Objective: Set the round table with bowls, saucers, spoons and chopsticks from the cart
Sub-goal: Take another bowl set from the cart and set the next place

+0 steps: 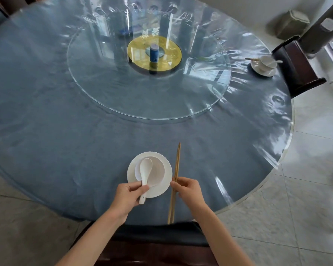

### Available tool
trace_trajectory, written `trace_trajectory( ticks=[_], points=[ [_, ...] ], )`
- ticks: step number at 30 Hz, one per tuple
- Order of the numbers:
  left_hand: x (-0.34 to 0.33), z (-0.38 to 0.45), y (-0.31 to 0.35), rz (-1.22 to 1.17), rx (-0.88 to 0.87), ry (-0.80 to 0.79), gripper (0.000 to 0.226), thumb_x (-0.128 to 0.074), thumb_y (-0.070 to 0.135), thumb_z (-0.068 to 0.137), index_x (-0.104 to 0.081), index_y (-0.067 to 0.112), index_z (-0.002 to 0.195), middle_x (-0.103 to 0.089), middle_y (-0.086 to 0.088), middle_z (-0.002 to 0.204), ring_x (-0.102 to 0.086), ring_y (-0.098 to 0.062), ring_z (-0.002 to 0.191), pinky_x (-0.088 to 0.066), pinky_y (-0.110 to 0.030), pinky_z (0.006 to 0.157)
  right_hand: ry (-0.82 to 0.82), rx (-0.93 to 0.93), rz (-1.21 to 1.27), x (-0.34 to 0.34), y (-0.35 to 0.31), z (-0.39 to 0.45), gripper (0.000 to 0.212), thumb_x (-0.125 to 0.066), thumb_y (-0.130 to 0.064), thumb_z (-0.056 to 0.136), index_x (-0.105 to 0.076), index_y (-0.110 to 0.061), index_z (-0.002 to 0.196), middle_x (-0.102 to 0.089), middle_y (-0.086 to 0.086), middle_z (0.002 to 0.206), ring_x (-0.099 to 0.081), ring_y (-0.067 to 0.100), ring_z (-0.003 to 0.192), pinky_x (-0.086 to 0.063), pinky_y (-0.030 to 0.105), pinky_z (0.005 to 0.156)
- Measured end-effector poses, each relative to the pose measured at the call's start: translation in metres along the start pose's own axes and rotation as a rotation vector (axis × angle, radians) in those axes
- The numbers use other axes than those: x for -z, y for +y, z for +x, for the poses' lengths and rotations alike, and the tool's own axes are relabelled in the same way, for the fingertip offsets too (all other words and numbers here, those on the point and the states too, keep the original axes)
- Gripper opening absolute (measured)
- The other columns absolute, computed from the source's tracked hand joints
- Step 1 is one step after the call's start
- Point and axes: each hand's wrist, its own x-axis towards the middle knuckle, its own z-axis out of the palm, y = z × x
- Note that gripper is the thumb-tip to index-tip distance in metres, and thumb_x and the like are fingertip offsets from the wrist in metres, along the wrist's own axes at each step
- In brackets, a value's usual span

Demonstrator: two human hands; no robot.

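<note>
At the near edge of the round table (pixel 65 150) a white saucer (pixel 166 179) carries a white bowl (pixel 158 171). My left hand (pixel 129 194) grips the handle of a white spoon (pixel 145 171) whose scoop lies in the bowl. Just right of the saucer a pair of wooden chopsticks (pixel 176 169) lies pointing toward the table's middle, and my right hand (pixel 186 189) pinches them near their midpoint. A second place setting (pixel 263 67), with saucer, bowl, spoon and chopsticks, stands at the far right edge.
A glass turntable (pixel 142 96) with a gold disc and a blue cylinder (pixel 153 53) fills the table's middle. Dark wooden chairs stand at the far right (pixel 296 70) and right below me (pixel 154 250). Tiled floor surrounds the table.
</note>
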Motion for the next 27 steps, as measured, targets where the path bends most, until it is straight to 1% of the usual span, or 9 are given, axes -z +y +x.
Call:
trace_trajectory(
  ticks=[2,3,6,9,12,16,21,25,27],
  points=[
    [0.0,0.009,-0.003,0.026,0.001,0.092,0.02,-0.082,0.01,0.087,-0.085,0.028,0.079,-0.083,-0.001,0.09,-0.074,-0.023,0.094,-0.064,-0.045,0.087,0.059,0.005,-0.114,-0.009,0.001,0.015,0.014,-0.082,-0.025,0.088,-0.076,-0.025,0.101,-0.078,-0.006,0.091,-0.073,0.012,0.089,-0.059,0.032,0.086],
    [-0.001,0.012,-0.005,0.026,0.003,0.128,0.018,-0.084,0.011,0.084,-0.084,0.029,0.081,-0.083,0.002,0.089,-0.075,-0.022,0.096,-0.063,-0.047,0.09,0.07,0.006,-0.173,-0.014,0.001,0.021,0.02,-0.083,-0.028,0.086,-0.074,-0.026,0.104,-0.076,-0.008,0.092,-0.072,0.011,0.089,-0.059,0.034,0.087],
    [-0.002,0.019,-0.01,0.036,0.021,0.211,0.019,-0.089,0.014,0.078,-0.083,0.02,0.095,-0.082,0.001,0.092,-0.075,-0.022,0.096,-0.062,-0.048,0.092,0.067,-0.008,-0.363,-0.028,0.002,0.034,0.022,-0.082,-0.036,0.084,-0.068,-0.029,0.1,-0.073,-0.011,0.091,-0.07,0.007,0.083,-0.058,0.032,0.079],
    [-0.002,0.025,-0.015,0.039,0.043,0.268,0.022,-0.092,0.015,0.074,-0.079,0.014,0.092,-0.08,-0.005,0.091,-0.076,-0.024,0.092,-0.063,-0.05,0.089,0.073,-0.021,-0.463,-0.038,0.006,0.04,0.018,-0.079,-0.037,0.087,-0.073,-0.027,0.101,-0.075,-0.008,0.096,-0.071,0.011,0.083,-0.059,0.032,0.077],
    [-0.004,0.032,-0.019,0.039,0.064,0.304,0.026,-0.095,0.016,0.07,-0.075,0.011,0.087,-0.079,-0.007,0.086,-0.076,-0.027,0.087,-0.064,-0.049,0.085,0.112,-0.038,-0.491,-0.042,0.01,0.043,0.014,-0.078,-0.037,0.087,-0.074,-0.03,0.098,-0.074,-0.011,0.095,-0.068,0.011,0.083,-0.055,0.028,0.073],
    [-0.004,0.041,-0.022,0.02,0.09,0.314,0.031,-0.096,0.018,0.069,-0.073,0.008,0.087,-0.079,-0.01,0.086,-0.076,-0.029,0.087,-0.063,-0.051,0.086,0.153,-0.059,-0.486,-0.046,0.013,0.045,0.018,-0.079,-0.041,0.086,-0.074,-0.029,0.099,-0.074,-0.011,0.094,-0.07,0.012,0.087,-0.06,0.033,0.078],
    [0.0,0.048,-0.022,0.023,0.105,0.315,0.033,-0.096,0.021,0.069,-0.072,0.008,0.088,-0.079,-0.009,0.085,-0.073,-0.026,0.078,-0.062,-0.044,0.077,0.209,-0.033,-0.475,-0.052,0.015,0.045,0.019,-0.078,-0.037,0.089,-0.072,-0.026,0.103,-0.072,-0.01,0.094,-0.068,0.011,0.083,-0.05,0.024,0.064],
    [0.001,0.049,-0.025,0.005,0.138,0.32,0.031,-0.096,0.02,0.069,-0.073,0.007,0.085,-0.078,-0.009,0.079,-0.072,-0.023,0.072,-0.063,-0.041,0.074,0.226,-0.01,-0.474,-0.056,0.02,0.043,0.016,-0.077,-0.033,0.09,-0.07,-0.024,0.101,-0.071,-0.01,0.092,-0.068,0.011,0.085,-0.057,0.029,0.074],
    [0.001,0.049,-0.028,0.008,0.15,0.319,0.031,-0.097,0.021,0.068,-0.074,0.007,0.083,-0.078,-0.008,0.076,-0.073,-0.023,0.071,-0.063,-0.04,0.072,0.261,0.001,-0.47,-0.058,0.022,0.041,0.016,-0.076,-0.034,0.089,-0.07,-0.024,0.101,-0.071,-0.01,0.092,-0.066,0.01,0.083,-0.055,0.028,0.072]
  ],
)
